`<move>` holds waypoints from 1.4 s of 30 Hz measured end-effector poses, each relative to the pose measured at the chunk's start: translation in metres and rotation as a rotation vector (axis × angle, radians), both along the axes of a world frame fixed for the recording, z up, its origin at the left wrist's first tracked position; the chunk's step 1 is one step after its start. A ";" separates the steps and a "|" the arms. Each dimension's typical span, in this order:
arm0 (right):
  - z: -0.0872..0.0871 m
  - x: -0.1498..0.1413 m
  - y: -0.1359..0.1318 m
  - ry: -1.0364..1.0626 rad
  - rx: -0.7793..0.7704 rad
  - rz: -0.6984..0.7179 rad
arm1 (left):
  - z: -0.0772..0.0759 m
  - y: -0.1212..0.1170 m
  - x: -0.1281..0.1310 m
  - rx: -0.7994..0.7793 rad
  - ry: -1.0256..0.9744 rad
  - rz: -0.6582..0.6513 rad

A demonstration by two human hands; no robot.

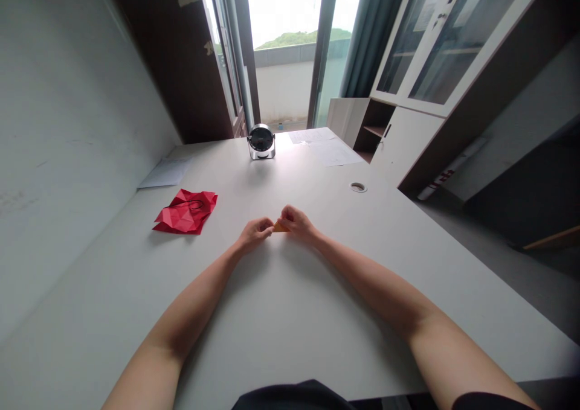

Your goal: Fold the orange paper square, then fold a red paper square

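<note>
1. a small, flat orange piece (281, 227) is held just above or on the white, smooth tabletop (290, 313); which of the two cannot be told.
2. its left end is pinched between thumb and fingers by the left hand (257, 231), its right end by the right hand (294, 220).
3. its visible long axis is laid roughly left to right, between the hands; its full outline is hidden by fingers.
4. to the left, a creased, red, faceted sheet (188, 212) is crossed by a thin black cord (196, 205).
5. farther back, a round black device in a silver frame (261, 141) is stood upright.
</note>
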State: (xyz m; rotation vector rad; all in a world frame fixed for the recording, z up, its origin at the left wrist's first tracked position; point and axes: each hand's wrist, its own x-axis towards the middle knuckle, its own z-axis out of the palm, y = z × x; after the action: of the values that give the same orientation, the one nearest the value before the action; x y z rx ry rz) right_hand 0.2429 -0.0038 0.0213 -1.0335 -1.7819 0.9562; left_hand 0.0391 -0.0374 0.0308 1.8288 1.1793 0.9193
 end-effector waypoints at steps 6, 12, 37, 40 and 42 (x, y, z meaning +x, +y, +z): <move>0.002 -0.001 -0.003 0.049 -0.069 0.013 | -0.010 0.008 -0.003 -0.012 -0.180 0.043; 0.002 -0.002 -0.005 0.116 -0.159 0.090 | -0.015 0.015 -0.006 -0.044 -0.311 0.109; -0.009 -0.003 0.004 0.073 -0.117 0.190 | -0.007 0.005 0.001 -0.013 -0.301 0.090; -0.007 -0.002 0.003 0.072 -0.120 0.188 | -0.007 0.003 0.001 0.007 -0.285 0.104; -0.005 -0.002 0.002 0.076 -0.126 0.195 | -0.007 0.003 0.001 0.016 -0.271 0.101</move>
State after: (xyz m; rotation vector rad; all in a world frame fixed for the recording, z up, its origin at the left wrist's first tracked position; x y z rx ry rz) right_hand 0.2412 -0.0021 0.0159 -0.8993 -1.8019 1.2243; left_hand 0.0397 -0.0344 0.0239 1.6088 1.1024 1.1952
